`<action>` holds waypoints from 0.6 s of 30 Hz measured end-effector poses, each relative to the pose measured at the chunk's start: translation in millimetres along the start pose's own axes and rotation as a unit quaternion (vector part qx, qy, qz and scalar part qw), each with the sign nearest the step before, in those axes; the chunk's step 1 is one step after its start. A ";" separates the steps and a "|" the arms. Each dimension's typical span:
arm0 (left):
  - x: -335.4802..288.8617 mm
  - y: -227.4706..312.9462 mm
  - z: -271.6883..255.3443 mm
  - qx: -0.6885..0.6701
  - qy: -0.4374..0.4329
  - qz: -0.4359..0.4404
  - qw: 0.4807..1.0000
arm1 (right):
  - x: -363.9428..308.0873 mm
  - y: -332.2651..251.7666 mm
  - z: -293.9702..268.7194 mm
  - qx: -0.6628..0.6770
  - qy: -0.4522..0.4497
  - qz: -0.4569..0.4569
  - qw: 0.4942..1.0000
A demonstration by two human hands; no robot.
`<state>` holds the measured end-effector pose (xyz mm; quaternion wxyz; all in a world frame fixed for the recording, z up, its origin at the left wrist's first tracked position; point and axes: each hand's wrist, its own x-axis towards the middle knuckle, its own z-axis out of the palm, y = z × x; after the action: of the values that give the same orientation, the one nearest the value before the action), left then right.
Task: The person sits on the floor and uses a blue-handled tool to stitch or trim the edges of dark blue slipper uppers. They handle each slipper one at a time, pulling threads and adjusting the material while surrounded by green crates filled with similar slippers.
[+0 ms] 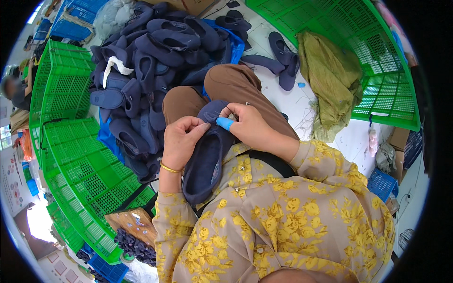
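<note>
A navy slip-on shoe (pixel 204 170) rests in my lap, its opening facing up and its toe pointing away from me. My left hand (pixel 181 144), with a gold bangle on its wrist, is closed at the left side of the shoe, thumb and forefinger pinched by the upper's rim. On the other side of the toe, my right hand (pixel 252 125) has its fingers curled in a pinch against the upper. A blue wrap (pixel 225 123) covers one of its digits. Whatever lies between the right fingertips is too small to make out.
A large heap of navy shoes (pixel 158 56) lies ahead on the left, a white strip (pixel 115 68) on top. Green plastic crates (pixel 89 165) stand at my left, another green crate (pixel 377 56) at far right. Several loose shoes (pixel 283 56) and an olive sack (pixel 330 80) lie on the floor.
</note>
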<state>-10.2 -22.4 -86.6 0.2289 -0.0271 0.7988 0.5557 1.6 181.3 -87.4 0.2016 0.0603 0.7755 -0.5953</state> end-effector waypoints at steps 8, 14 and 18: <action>-10.3 7.2 10.6 0.345 0.138 0.250 0.894 | 0.7 5.6 4.3 -0.009 0.005 0.004 1.000; -4.8 1.3 25.0 0.359 0.243 0.243 0.867 | -1.1 -4.6 0.9 -0.005 -0.017 0.050 0.999; -0.1 -14.3 24.7 0.134 0.230 0.178 0.947 | -0.1 -0.7 1.3 0.005 -0.007 0.027 1.000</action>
<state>2.5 -5.6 -106.0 -0.0621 0.0195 0.8885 0.4542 1.8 179.9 -87.0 0.2223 0.0782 0.7692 -0.5940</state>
